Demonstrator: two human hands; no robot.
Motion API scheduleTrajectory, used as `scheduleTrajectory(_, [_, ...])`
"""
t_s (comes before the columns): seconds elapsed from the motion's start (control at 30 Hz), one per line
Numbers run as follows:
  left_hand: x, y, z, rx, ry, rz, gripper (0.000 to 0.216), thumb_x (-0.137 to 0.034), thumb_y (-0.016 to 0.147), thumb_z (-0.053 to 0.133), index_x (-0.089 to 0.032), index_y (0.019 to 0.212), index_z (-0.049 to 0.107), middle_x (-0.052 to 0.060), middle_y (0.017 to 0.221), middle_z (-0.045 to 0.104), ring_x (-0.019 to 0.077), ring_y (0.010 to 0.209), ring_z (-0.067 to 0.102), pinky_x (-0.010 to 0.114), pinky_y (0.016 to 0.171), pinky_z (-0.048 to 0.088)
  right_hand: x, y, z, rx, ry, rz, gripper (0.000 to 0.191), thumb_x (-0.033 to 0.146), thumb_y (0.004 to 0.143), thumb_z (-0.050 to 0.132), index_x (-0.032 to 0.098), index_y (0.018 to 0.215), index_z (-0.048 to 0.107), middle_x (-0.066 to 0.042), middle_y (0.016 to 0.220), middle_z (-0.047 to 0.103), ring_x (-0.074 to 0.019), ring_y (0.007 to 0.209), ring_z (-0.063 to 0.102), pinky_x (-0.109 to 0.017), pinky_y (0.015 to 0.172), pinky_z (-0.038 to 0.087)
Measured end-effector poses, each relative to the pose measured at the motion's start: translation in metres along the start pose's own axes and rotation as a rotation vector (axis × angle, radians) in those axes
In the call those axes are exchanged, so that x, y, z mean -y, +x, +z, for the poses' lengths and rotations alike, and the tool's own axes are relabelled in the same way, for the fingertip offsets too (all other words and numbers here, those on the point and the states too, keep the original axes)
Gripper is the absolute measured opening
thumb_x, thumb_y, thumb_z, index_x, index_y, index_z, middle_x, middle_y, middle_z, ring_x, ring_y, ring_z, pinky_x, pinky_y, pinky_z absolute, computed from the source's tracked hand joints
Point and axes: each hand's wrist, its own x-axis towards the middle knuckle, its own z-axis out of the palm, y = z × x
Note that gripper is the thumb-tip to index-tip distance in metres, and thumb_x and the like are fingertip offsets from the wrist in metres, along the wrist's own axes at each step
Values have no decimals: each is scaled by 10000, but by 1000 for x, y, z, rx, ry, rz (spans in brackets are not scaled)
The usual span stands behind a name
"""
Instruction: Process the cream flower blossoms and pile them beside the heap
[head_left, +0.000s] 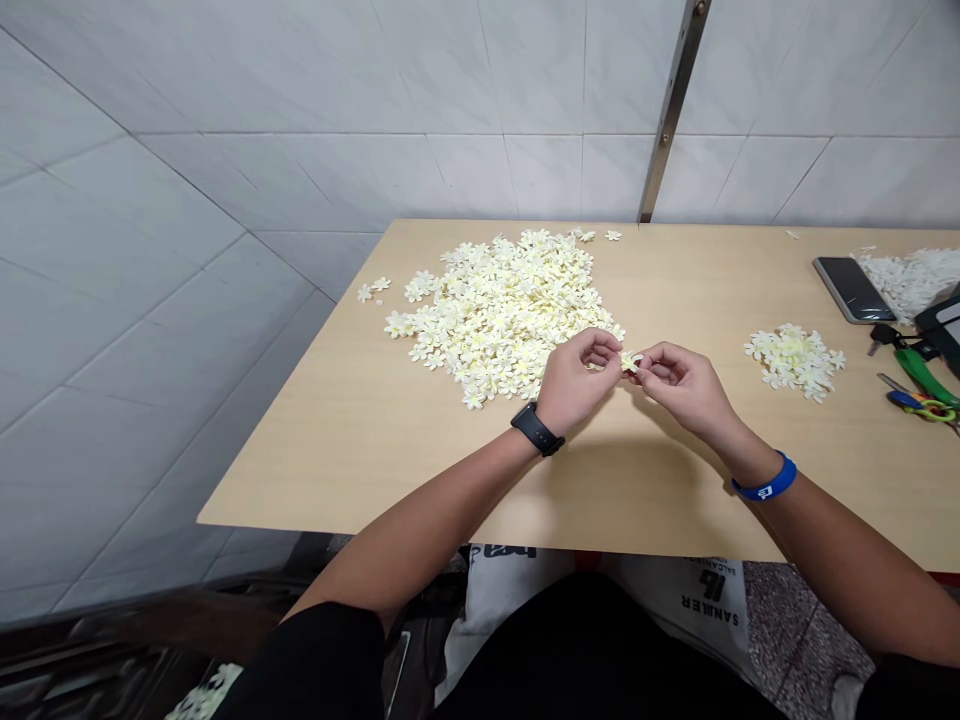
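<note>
One small cream flower (628,362), yellow toward the middle, is held above the table (300,450), taken here as centre of the clock. Left hand (581,375), at 9 o'clock, pinches its near edge between thumb and forefinger; right hand (682,388), at 3 o'clock, also pinches it, fingertips nearly meeting the left ones. Whether more than one flower sits in the pinch: cannot tell, fingers cover part of it. Handling estimate: very light, thin and probably soft or slightly springy, not slippery; petals likely crease or tear if pulled. Best hold judged to be the firmer middle, or petal bases, with light fingertip pressure. At 10 o'clock, just beside the left hand, spreads a large heap of flowers (502,310); a few strays (373,289) lie beyond its far side, nearer 9. At 3 o'clock, apart from the right hand, a small heap of flowers (795,362). Farther out, between 2 and 3, a phone (853,288) lies beside a white stringy pile (919,272). Slightly past 3, near the edge of view, a green-handled tool (926,375) and blue-and-yellow scissors (924,405). At 12, a metal strip (664,140) runs up the tiled wall (540,175).
</note>
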Motion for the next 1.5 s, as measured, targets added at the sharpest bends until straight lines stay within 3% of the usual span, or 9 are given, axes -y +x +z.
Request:
scheduleTrajectory(0.57, [6,4,-5,-5,-78,-38,110,-151,833,618,-158,932,665,20,862,668,95,719,632,219,672,573,10,4,-8,-1,-18,56,161,280,741,769,205,749,628,-26,803,717,-194,838,741,-318,817,583])
scheduleTrajectory(0.67, [6,4,-5,-33,-61,-40,120,-162,823,633,-159,935,674,31,884,670,110,761,631,233,699,584,22,12,-42,-5,-124,112,208,306,706,813,190,741,645,-40,768,717,-197,799,726,-311,756,575])
scheduleTrajectory(0.9, [6,4,-6,-41,-48,-60,128,-148,816,613,-162,923,684,35,871,667,127,795,629,246,706,577,43,22,-183,-214,-590,497,192,220,846,693,151,667,693,-88,693,679,-121,587,570,-312,613,443])
scheduleTrajectory(1.0, [7,5,-5,-45,-41,-48,126,-146,819,613,-163,919,686,37,878,674,126,807,631,236,710,569,51,19,-205,-353,-925,633,272,174,794,742,201,548,629,-71,549,604,-158,523,493,-377,603,399])
scheduleTrajectory(1.1, [7,4,-3,-46,-26,-31,126,-143,831,604,-165,922,687,30,858,674,118,779,632,223,686,559,65,11,-177,-527,-1171,441,311,259,785,771,244,555,563,-32,511,540,-181,532,451,-386,617,356])
scheduleTrajectory(1.17, [7,2,-2,-51,2,-9,133,-135,842,590,-167,931,685,25,842,674,114,752,637,217,662,552,70,4,-134,-404,-1063,198,207,335,871,676,236,694,630,-34,592,615,-184,563,534,-360,630,398])
scheduleTrajectory(1.27, [4,-3,-1,-83,100,98,143,-118,856,573,-172,940,676,29,864,686,117,767,659,207,645,544,60,-2,-59,-87,-649,2,143,334,893,620,211,831,662,-43,738,702,-188,645,659,-327,654,501])
scheduleTrajectory(1.33, [3,-6,-1,-102,200,208,140,-115,867,572,-178,945,671,34,893,691,122,799,665,212,667,550,44,-3,-18,41,-572,-125,121,334,880,659,215,892,681,-62,875,741,-212,795,708,-327,717,549])
scheduleTrajectory(1.5, [4,-11,0,-71,354,369,127,-125,908,552,-191,956,650,42,912,688,136,827,650,253,729,577,4,-3,17,-100,-456,-285,96,323,926,621,240,943,667,-57,947,744,-210,852,718,-348,773,608])
